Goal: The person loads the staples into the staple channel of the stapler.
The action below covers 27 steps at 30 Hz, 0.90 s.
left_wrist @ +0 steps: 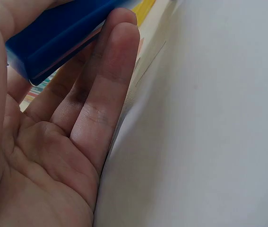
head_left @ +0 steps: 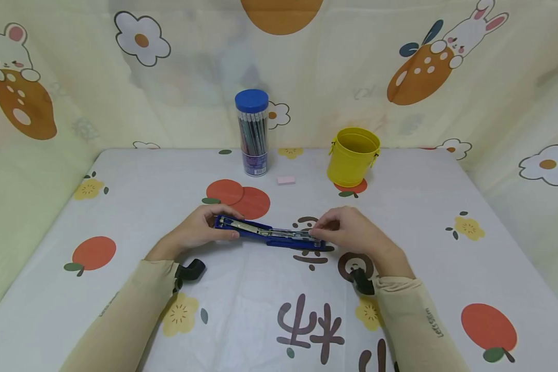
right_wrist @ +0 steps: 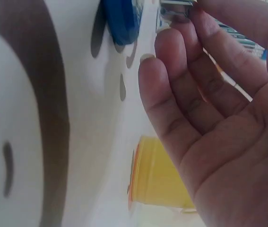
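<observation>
A blue stapler (head_left: pixel 269 235) is swung wide open, its metal inside facing up, in the middle of the table. My left hand (head_left: pixel 204 227) grips its left end, thumb on the near side and fingers behind. In the left wrist view the stapler's blue casing (left_wrist: pixel 63 38) lies between thumb and fingers. My right hand (head_left: pixel 353 232) pinches with thumb and fingertips at the metal channel near the stapler's right end. The right wrist view shows a shiny metal part (right_wrist: pixel 176 7) at those fingertips; I cannot tell whether it is loose. The blue end (right_wrist: pixel 122 21) sits beside them.
Behind the stapler stand a clear tub of pencils (head_left: pixel 253 132) with a blue lid and a yellow bucket (head_left: pixel 351 163) with small side handles. A pink eraser (head_left: pixel 286 180) lies between them. A patterned cloth covers the table (head_left: pixel 135 206), and curtains hang around it.
</observation>
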Each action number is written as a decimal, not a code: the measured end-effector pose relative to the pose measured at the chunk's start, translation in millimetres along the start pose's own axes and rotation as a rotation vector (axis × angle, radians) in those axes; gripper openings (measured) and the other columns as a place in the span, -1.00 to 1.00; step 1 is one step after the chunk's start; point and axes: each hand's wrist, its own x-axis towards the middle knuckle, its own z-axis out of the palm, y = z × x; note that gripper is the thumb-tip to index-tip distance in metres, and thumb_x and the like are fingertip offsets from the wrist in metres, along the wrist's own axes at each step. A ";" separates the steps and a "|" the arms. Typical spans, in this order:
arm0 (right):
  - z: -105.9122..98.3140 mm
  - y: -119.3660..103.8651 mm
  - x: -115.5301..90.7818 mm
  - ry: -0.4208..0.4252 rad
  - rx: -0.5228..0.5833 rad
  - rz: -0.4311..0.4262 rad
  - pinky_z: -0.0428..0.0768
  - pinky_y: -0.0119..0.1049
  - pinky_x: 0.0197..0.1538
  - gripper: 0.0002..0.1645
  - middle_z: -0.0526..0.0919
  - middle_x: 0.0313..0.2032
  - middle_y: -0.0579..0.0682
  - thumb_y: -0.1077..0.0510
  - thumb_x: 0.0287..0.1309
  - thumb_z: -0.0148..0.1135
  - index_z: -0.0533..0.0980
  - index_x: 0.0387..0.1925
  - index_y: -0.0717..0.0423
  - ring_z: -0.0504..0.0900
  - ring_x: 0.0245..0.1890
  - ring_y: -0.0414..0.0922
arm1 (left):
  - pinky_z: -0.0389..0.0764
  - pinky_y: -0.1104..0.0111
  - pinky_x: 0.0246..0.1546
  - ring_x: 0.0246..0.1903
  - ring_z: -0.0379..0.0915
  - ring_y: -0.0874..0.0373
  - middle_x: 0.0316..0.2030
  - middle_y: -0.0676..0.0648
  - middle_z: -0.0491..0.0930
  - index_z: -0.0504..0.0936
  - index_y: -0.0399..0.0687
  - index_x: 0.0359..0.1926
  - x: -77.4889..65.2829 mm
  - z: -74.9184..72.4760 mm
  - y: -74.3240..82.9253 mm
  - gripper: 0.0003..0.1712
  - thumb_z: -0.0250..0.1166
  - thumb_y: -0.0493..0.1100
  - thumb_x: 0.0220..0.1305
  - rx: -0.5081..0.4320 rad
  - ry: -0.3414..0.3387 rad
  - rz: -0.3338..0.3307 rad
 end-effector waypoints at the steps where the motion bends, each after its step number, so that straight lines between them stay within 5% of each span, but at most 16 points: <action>1: 0.4 -0.1 0.3 -0.003 0.003 0.002 0.58 -0.23 -0.21 -0.86 0.66 -0.38 -0.08 0.08 0.25 0.41 0.72 -0.24 0.06 0.54 -0.34 -0.07 | 0.57 0.34 -0.08 -0.05 0.54 -0.03 -0.03 -0.12 0.65 0.67 -0.14 0.05 0.0 0.0 -0.1 -0.58 0.50 -0.32 0.14 -0.002 0.000 -0.003; 13: 1.5 2.5 1.6 -0.046 0.012 0.047 0.57 -0.21 -0.10 -0.76 0.67 -0.31 -0.08 0.00 0.31 0.35 0.72 -0.16 0.06 0.54 -0.25 -0.08 | 0.56 0.32 -0.07 -0.04 0.53 -0.06 -0.02 -0.12 0.65 0.66 -0.17 0.05 0.6 0.2 1.8 -0.58 0.50 -0.31 0.15 0.000 -0.001 -0.007; 19: -5.9 5.4 -1.6 0.005 0.031 0.035 0.55 -0.17 -0.10 -0.73 0.69 -0.29 -0.07 -0.03 0.33 0.32 0.72 -0.14 0.06 0.55 -0.24 -0.06 | 0.59 0.33 -0.10 -0.08 0.55 -0.04 -0.03 -0.14 0.65 0.65 -0.21 0.05 0.8 0.1 2.8 -0.58 0.49 -0.34 0.14 -0.004 -0.005 0.007; 27: -18.5 23.6 -8.6 0.028 -0.103 0.202 0.53 0.04 0.08 -0.74 0.73 -0.18 -0.02 -0.01 0.31 0.35 0.75 -0.14 0.07 0.57 -0.14 0.00 | 0.60 0.33 -0.10 -0.09 0.56 -0.04 -0.02 -0.16 0.64 0.65 -0.23 0.06 0.6 0.2 2.6 -0.57 0.49 -0.36 0.14 -0.015 -0.007 0.004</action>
